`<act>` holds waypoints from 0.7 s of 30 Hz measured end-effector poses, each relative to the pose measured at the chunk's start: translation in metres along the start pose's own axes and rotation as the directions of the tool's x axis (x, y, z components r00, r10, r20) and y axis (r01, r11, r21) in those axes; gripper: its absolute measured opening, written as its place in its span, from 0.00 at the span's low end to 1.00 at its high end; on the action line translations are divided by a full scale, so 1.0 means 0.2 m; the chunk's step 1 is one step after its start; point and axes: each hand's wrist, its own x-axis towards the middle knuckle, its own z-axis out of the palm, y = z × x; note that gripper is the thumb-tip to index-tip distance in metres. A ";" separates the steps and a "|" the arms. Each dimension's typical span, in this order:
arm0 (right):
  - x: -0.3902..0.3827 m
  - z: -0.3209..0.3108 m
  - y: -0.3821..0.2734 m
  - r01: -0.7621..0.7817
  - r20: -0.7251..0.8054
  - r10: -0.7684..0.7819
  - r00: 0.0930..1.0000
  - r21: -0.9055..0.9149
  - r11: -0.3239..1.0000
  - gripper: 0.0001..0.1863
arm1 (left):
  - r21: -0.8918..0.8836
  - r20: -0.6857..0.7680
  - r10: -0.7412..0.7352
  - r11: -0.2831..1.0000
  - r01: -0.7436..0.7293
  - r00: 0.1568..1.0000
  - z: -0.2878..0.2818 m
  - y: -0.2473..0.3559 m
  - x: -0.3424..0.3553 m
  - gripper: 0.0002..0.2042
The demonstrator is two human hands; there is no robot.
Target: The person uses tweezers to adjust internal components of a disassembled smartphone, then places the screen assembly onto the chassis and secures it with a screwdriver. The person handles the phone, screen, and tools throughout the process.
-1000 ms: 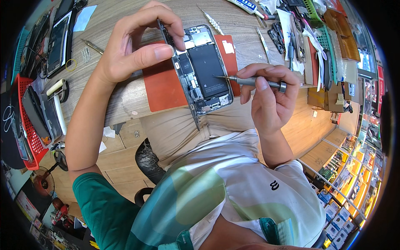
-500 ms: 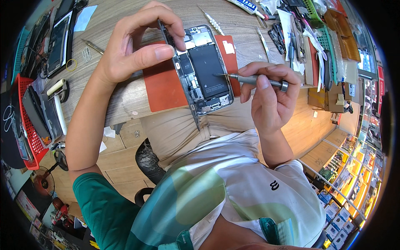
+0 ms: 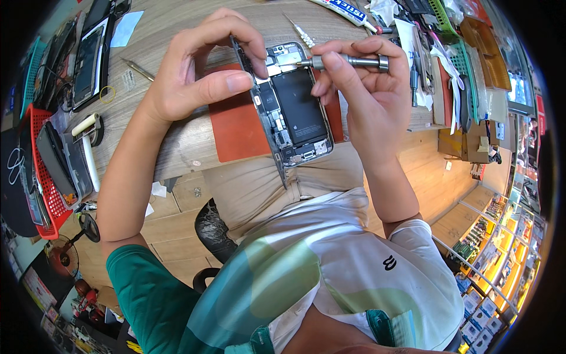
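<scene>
An opened smartphone (image 3: 299, 109) rests over a red-brown mat (image 3: 236, 133), its black battery and circuit parts bare. My left hand (image 3: 209, 65) pinches the phone's lifted screen panel (image 3: 268, 127) between thumb and fingers, holding it tilted up along the phone's left side. In my right hand (image 3: 371, 82) is a grey metal screwdriver (image 3: 348, 62), lying almost level. Its tip is at the silver plate near the phone's far end; whether it touches a screw is too small to tell.
Beyond the phone lie a white-handled pointed tool (image 3: 300, 30) and a glue tube (image 3: 345, 12). To the left are a metal tool (image 3: 137, 68), a roller (image 3: 85, 127) and a red basket (image 3: 44, 177). Boxes and a green basket (image 3: 463, 74) crowd the right side.
My right hand has moved the screwdriver away from me, from over the battery to the silver plate at the phone's far end. My left hand keeps its hold on the screen panel.
</scene>
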 end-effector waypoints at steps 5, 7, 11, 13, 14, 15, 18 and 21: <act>0.03 0.00 0.05 -0.007 -0.020 0.007 1.000 -0.004 1.000 0.21 | 0.032 0.000 0.001 0.999 -0.001 1.000 0.00 0.01 0.01 0.32; 0.03 0.01 0.05 -0.022 -0.040 0.022 0.999 -0.006 1.000 0.21 | 0.036 -0.005 -0.005 0.999 0.005 1.000 0.00 0.01 0.01 0.32; 0.02 0.02 0.05 -0.035 -0.067 0.035 0.997 -0.003 0.999 0.21 | 0.024 -0.009 -0.017 1.000 0.018 1.000 0.00 0.01 0.00 0.32; 0.03 0.02 0.05 -0.039 -0.068 0.038 0.997 -0.004 0.999 0.21 | 0.023 -0.010 -0.015 1.000 0.015 1.000 0.00 0.01 0.00 0.32; 0.03 0.02 0.05 -0.036 -0.067 0.035 0.997 -0.003 0.999 0.21 | 0.021 -0.011 -0.016 1.000 0.016 1.000 0.00 0.01 0.00 0.32; 0.03 0.02 0.06 -0.033 -0.065 0.032 0.997 -0.002 0.999 0.21 | 0.019 -0.011 -0.016 1.000 0.016 1.000 0.00 0.01 0.00 0.32; 0.03 0.02 0.06 -0.031 -0.068 0.031 0.997 -0.008 0.999 0.21 | 0.021 -0.012 -0.016 1.000 0.016 1.000 0.00 0.01 0.00 0.32; 0.03 0.02 0.05 -0.035 -0.067 0.035 0.997 -0.011 0.999 0.21 | 0.017 -0.016 -0.023 1.000 0.023 1.000 0.00 0.01 0.00 0.32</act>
